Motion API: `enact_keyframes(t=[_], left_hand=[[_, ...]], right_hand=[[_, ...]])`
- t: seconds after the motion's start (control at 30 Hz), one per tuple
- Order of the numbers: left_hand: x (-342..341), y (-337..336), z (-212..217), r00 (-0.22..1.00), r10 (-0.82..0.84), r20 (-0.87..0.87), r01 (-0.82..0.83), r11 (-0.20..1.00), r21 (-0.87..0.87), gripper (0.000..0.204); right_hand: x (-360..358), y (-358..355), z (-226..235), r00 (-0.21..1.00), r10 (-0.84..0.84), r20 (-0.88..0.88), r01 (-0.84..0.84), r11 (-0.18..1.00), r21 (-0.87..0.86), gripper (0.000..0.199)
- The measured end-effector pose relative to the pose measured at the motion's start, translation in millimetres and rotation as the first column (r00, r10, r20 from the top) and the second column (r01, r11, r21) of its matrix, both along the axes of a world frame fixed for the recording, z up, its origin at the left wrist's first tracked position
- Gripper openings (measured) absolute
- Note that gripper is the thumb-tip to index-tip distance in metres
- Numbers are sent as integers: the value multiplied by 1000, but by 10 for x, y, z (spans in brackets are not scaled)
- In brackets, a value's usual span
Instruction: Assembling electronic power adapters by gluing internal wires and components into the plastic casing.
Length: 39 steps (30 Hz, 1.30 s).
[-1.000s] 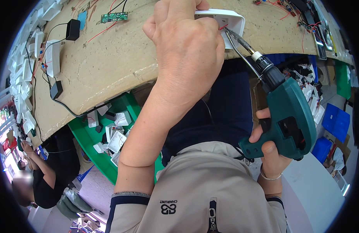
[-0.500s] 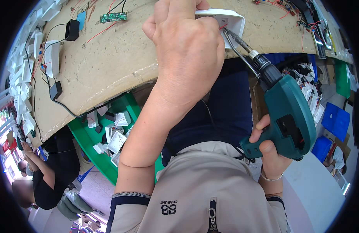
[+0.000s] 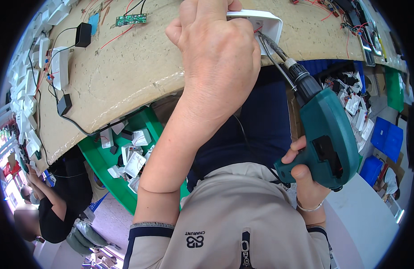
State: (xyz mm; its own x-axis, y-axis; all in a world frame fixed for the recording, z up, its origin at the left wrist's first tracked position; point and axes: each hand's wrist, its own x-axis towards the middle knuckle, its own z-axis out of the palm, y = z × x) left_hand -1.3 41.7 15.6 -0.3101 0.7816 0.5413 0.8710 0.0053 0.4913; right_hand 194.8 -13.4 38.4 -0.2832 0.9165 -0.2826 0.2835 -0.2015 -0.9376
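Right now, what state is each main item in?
Soldering gun: in right hand's grip, tip inside the housing.
White plastic housing: open, partly hidden by left hand.
Red wire: inside the housing, near the tip.
Green circuit board: lying on the workbench, wires attached.
Green bin: open, holding white plastic cases.

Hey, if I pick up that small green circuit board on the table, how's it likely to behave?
The green circuit board looks thin and flat, so it's probably light and fairly stiff. The red wire trailing from it is slim, so expect it to flop and drag. The exposed solder joints suggest it could be fragile.
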Motion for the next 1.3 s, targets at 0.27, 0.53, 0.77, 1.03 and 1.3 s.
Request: enact_keyframes(t=[0.27, 0.53, 0.77, 1.03, 1.3], left_hand=[[-4, -10, 0, 1000, -3, 7, 3, 1000, -11, 6], [-2, -13, 10, 1000, -6, 15, 7, 1000, -25, 5], [-5, -18, 3, 1000, -12, 13, 12, 1000, -15, 6], [-4, -17, -6, 1000, -5, 0, 5, 1000, -15, 5], [5, -16, -3, 1000, 1, 15, 0, 1000, -19, 5]], right_hand=[[-19, 4, 9, 1000, -9, -20, 10, 999, 47, 73], [-29, -9, 17, 999, -36, -39, 37, 999, 30, 76], [-62, 24, 17, 999, -17, -31, 19, 998, 64, 72], [-41, 20, 28, 999, 1, -34, 1, 999, 47, 72], [-17, 8, -6, 998, 5, -56, -2, 999, 54, 78]])
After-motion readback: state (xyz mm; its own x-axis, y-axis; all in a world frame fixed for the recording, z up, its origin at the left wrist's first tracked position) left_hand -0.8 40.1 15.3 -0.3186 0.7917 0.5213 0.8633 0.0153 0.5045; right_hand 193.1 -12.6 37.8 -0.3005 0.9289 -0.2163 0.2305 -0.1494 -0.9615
